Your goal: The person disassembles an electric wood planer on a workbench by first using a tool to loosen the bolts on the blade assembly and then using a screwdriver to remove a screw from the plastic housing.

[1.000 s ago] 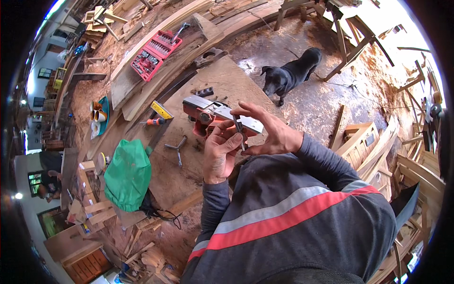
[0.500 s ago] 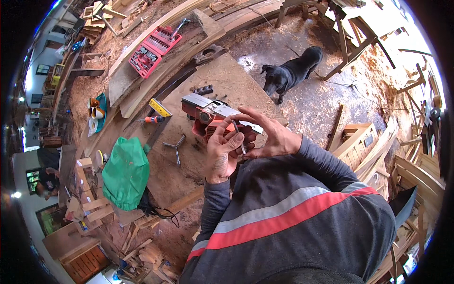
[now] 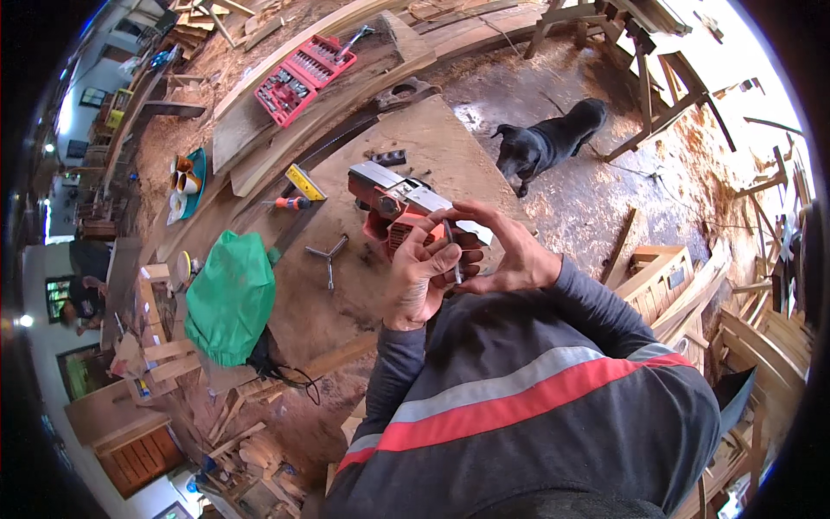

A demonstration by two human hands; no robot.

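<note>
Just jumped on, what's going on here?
The person's left hand pinches a thin metal piece. The right hand curls around its ends, though whether it grips is hard to tell. Just beyond them, a red power tool lies on a wooden board, with a three-armed wrench beside it. A black dog is nearby.

The shirt (image 3: pixel 553 458) is dark grey, with adjoining grey band (image 3: pixel 506 374) and red band (image 3: pixel 519 398). Sleeves (image 3: pixel 601 303) are long. Hands (image 3: pixel 419 290) are bare.

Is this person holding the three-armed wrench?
No, the three-armed wrench lies on the wooden board; the left hand and right hand hold a metal piece.
</note>
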